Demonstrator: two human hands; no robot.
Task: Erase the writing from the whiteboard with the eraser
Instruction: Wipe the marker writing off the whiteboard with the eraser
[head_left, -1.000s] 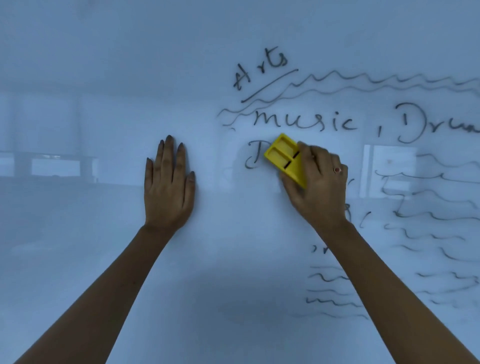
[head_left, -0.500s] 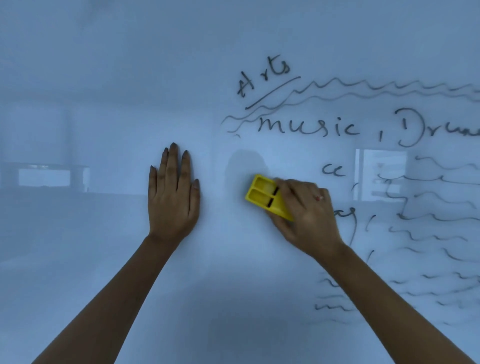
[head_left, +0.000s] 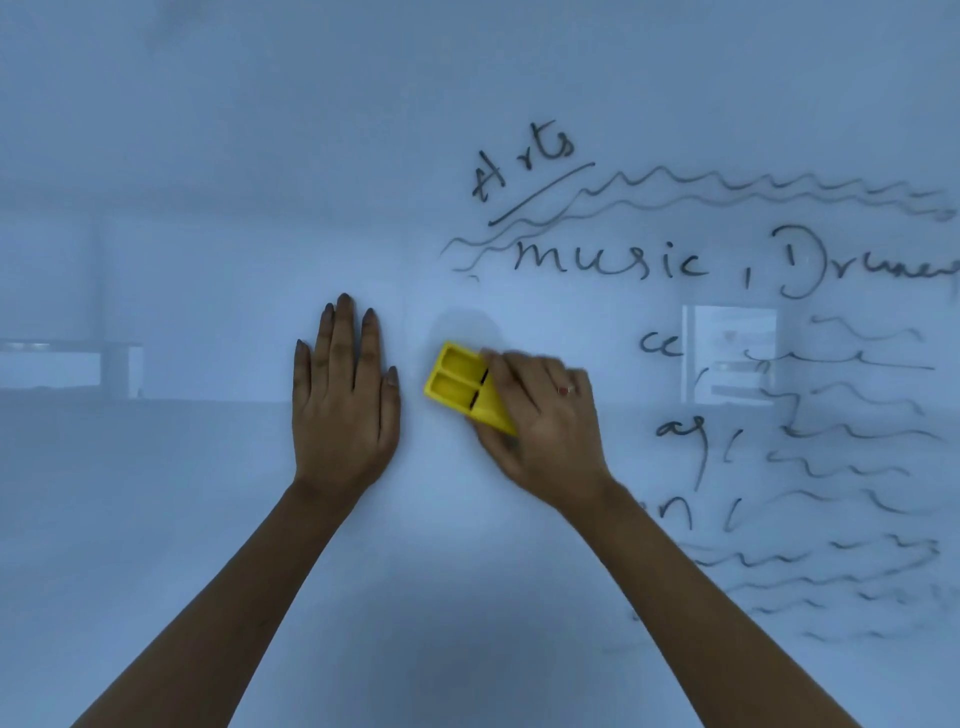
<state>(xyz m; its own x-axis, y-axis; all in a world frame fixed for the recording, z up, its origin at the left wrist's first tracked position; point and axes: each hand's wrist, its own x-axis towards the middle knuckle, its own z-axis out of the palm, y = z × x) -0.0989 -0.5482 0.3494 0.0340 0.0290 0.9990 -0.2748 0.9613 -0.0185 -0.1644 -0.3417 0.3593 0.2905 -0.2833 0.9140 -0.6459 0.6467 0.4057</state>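
White whiteboard (head_left: 208, 519) fills the view; dark writing (head_left: 613, 262) covers its upper right and right side, reading "Arts" and "music" above wavy lines and letter fragments. Left hand (head_left: 345, 410) lies flat on the board, fingers straight and together, left of the eraser. Right hand (head_left: 543, 423) grips the yellow eraser (head_left: 460, 387), fingers curled over its right end, pressing it against the board below "music". Ring (head_left: 565, 389) on one right finger.

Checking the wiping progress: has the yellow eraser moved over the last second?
Yes. The eraser has gone down and left, away from the word "music", towards the flat left hand.
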